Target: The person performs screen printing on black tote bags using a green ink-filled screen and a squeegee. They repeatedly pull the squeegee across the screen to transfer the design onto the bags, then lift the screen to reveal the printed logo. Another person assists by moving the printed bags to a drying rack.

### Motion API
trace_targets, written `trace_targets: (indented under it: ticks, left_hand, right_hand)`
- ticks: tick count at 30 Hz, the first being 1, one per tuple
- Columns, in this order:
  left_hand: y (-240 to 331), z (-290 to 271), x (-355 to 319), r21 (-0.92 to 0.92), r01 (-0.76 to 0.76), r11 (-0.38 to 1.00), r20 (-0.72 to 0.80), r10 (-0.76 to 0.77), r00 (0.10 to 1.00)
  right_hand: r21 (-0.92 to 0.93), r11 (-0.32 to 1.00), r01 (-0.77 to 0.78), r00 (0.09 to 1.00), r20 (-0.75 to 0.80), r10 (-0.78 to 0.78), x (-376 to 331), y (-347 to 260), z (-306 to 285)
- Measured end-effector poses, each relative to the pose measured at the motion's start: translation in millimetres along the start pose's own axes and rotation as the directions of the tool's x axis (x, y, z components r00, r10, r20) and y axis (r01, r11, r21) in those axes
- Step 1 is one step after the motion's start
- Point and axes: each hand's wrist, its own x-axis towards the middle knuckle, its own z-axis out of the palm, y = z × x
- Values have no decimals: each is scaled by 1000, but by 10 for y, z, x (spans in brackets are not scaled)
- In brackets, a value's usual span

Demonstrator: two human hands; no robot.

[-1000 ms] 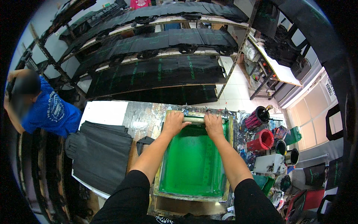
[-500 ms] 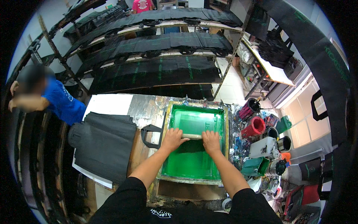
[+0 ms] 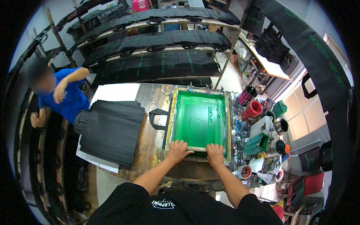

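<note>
A squeegee (image 3: pixel 197 149) lies across the near end of a screen-printing frame (image 3: pixel 227 108). My left hand (image 3: pixel 177 151) is closed on the squeegee's left end and my right hand (image 3: pixel 215 154) on its right end. Wet green ink covers the mesh (image 3: pixel 195 131), where dark lettering and an emblem show through. The squeegee's blade is hidden. From under the frame's left side sticks the handle of a black bag (image 3: pixel 158 119); the frame hides most of that bag. Left of it, a stack of black fabric bags (image 3: pixel 112 131) lies on white board.
Ink pots, a red container (image 3: pixel 254 108), a green tub (image 3: pixel 257 143) and tape (image 3: pixel 244 171) crowd the table's right side. Racks of black bags (image 3: pixel 157 65) stand beyond. A co-worker in a blue shirt (image 3: pixel 69 95) stands at the left; another person in pink (image 3: pixel 140 5) is far back.
Both my hands have drawn the squeegee toward me, from mid-screen to the near end. Lettering and an emblem now show on the mesh. The co-worker has turned and raised an arm.
</note>
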Motion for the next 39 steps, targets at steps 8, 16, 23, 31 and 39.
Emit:
trace_targets:
  ticks: [8,16,23,31,39]
  left_hand:
    - [-31,-106,-57,-190,50,980,-56,-62,997]
    - [-459,-35,-939,-143,506,851,84,-499,863]
    - [-648,302,-981,-94,439,894,93,-431,898]
    - [-576,169,-1049,-316,446,837,16,-465,885]
    - [-326,-757,-330,-780,300,549,-103,-586,804]
  right_hand:
    - [74,997,-26,995,99,18,62,44,-120]
    - [131,989,-68,989,-122,84,-231,-191,-120]
    - [217,973,-77,991,-87,97,-394,-230,51]
    - [222,972,-72,992,-87,94,-228,-179,-398]
    - [174,984,-28,985,-162,56,580,164,-1588]
